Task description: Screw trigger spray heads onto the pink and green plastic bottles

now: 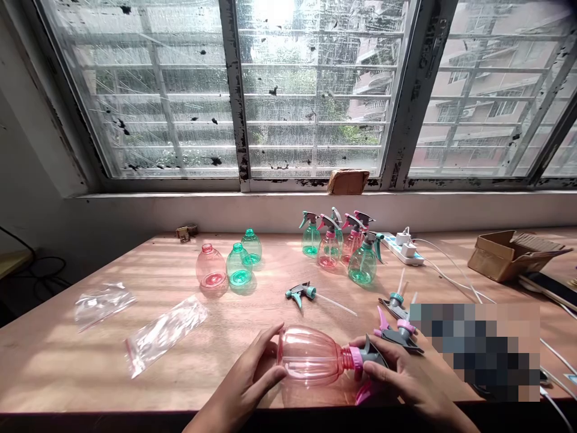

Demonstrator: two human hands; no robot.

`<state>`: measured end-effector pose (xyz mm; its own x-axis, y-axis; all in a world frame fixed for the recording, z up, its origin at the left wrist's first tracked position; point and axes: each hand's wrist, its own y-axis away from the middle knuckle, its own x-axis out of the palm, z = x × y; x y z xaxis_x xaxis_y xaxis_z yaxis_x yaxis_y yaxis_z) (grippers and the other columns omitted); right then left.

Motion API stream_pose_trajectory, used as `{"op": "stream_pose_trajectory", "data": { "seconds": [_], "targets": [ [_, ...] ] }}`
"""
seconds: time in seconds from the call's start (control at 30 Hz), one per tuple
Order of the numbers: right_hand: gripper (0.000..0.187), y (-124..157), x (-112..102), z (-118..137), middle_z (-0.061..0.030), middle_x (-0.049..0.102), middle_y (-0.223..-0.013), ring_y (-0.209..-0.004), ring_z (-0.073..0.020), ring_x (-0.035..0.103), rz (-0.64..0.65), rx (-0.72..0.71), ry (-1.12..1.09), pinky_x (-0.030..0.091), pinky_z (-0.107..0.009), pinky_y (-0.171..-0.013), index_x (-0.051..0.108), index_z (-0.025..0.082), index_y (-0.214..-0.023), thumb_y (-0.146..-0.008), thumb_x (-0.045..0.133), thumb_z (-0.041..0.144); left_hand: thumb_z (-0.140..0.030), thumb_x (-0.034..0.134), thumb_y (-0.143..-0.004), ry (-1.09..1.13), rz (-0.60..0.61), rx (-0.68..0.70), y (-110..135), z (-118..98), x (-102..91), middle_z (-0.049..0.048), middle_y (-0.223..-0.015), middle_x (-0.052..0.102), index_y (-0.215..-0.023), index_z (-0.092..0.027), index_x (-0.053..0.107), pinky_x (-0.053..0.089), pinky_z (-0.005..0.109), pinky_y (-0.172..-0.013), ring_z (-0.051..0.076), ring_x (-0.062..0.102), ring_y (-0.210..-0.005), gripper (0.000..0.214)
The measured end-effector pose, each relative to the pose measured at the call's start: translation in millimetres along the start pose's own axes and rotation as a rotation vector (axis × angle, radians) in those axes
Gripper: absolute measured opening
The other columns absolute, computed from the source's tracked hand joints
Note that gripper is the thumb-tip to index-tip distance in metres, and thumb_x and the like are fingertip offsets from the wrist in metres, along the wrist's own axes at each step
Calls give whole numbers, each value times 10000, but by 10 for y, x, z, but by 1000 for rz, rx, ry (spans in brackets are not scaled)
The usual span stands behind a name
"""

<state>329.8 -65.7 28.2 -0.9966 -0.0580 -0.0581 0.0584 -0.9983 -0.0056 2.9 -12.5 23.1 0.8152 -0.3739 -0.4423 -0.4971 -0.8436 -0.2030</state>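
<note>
Nearest, by the left hand (259,371), cupped round its base, a pink bottle (311,356) is held sideways near the table's (90,376) near edge; its grey spray head (373,356) is gripped by the right hand (402,368). Two spray heads (400,338) are noted just beyond.

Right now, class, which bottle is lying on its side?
The pink bottle held between left hand and right hand; the other bottles stand upright.

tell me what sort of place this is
Probably an indoor workspace, perhaps at home: a wooden table stands below a large window with bars outside, with spray bottles and a power strip on it.
</note>
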Motion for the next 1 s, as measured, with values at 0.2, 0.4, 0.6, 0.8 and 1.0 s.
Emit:
{"op": "stream_pose_trajectory", "data": {
  "seconds": [0.2, 0.4, 0.6, 0.8, 1.0],
  "targets": [
    [449, -49, -60, -110, -47, 818, -851, -873, -275, 746, 78, 13, -33, 550, -317, -810, 747, 213, -1125, -815, 792, 534, -311, 775, -893, 13, 24, 151, 10, -49, 13, 83, -1516, 496, -1468, -358, 500, 501, 378, -1086, 304, 604, -1279, 639],
    [437, -58, -76, -148, -33, 806, -878, -880, -261, 737, 84, 7, -27, 553, -304, -808, 746, 237, -1131, -825, 784, 547, -250, 779, -888, -18, 22, 198, 6, 45, 60, 106, -1507, 464, -1432, -360, 446, 501, 375, -1060, 315, 526, -1364, 646],
    [440, -58, -99, -180, -49, 795, -986, -873, -258, 716, 99, 11, 1, 548, -317, -798, 736, 224, -1146, -833, 783, 529, -466, 753, -905, -25, 52, 131, 20, 105, 44, 91, -1632, 378, -1598, -414, 146, 393, 477, -1177, 344, 455, -1431, 923],
    [448, -51, -110, -169, -57, 796, -1007, -859, -254, 708, 92, 21, 13, 537, -324, -804, 726, 218, -1173, -846, 770, 520, -424, 631, -996, -35, 101, 10, 59, 17, 8, 67, -1608, 450, -1584, -380, 252, 342, 457, -1213, 318, 454, -1447, 701],
    [450, -52, -92, -159, -41, 797, -915, -875, -269, 710, 76, 8, 31, 541, -333, -824, 732, 220, -1171, -840, 767, 523, -204, 730, -887, -1, 69, 94, 53, 46, 34, 70, -1554, 465, -1549, -394, 282, 466, 428, -1116, 289, 589, -1276, 821]
  ]
}}
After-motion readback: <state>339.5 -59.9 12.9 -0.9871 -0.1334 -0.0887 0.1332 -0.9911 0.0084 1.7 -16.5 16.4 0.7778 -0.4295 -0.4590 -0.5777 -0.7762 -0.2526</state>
